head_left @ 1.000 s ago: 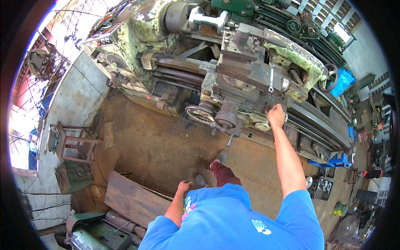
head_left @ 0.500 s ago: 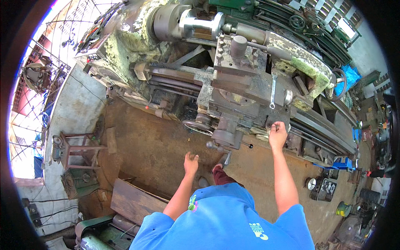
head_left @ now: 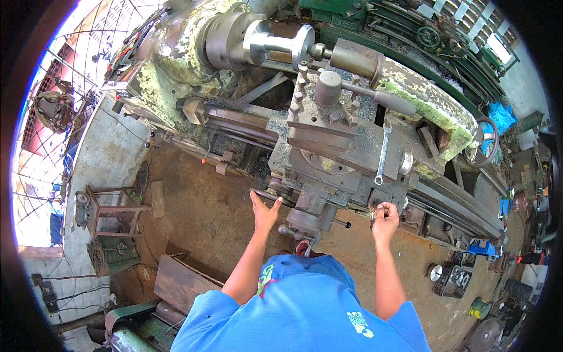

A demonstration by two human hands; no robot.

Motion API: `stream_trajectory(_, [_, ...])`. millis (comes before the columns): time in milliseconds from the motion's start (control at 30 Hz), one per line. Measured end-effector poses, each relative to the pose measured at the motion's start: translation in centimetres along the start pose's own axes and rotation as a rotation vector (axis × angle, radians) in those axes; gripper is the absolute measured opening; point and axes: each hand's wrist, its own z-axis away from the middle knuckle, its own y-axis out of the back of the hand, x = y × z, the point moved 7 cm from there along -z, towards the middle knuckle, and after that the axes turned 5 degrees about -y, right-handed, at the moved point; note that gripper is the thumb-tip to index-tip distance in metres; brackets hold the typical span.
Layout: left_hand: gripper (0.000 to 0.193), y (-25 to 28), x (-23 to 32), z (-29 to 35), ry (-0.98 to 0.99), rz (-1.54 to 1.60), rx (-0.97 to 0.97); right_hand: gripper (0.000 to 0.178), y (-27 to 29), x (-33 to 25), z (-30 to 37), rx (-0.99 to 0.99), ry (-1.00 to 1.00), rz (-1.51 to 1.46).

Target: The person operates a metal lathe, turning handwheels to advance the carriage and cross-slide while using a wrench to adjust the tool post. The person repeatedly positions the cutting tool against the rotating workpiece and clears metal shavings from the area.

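Note:
In front of me is a large worn lathe. My left hand is at the rim of the carriage handwheel, thumb and fingers spread apart; I cannot tell how firmly it touches. At the right front of the carriage, my right hand has its fingers closed by a dark recess, and whatever they grip is hidden. A combination spanner lies on the carriage just beyond that hand. A shiny spool-shaped metal workpiece sits between the chuck, which looks smeared, and the tailstock. The tool post stands nearer me.
A ball-ended lever sticks out between my hands. Behind the lathe stands a green machine. A metal stand is at the left, a wooden board lower left. A tray of parts lies on the floor at right.
My left hand has risen to the handwheel and spread its fingers. My right hand is slightly lower, still by the carriage front. The view has shifted, and the chuck looks more blurred.

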Motion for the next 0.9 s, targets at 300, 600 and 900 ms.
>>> stream_trajectory(300, [0.121,0.2,0.8,-1.6,0.053,-0.125,-0.082,0.005,-0.1,0.1,0.1,-0.014,0.036,-0.091])
stream_trajectory(600, [0.123,0.5,1.0,-1.6,0.062,-0.078,-0.108,0.005,0.2,0.8,0.1,0.019,0.012,-0.141])
stream_trajectory(900, [0.116,-0.1,0.0,-1.9,0.145,0.01,-0.093,0.007,1.3,7.6,2.9,0.256,-0.28,-0.871])
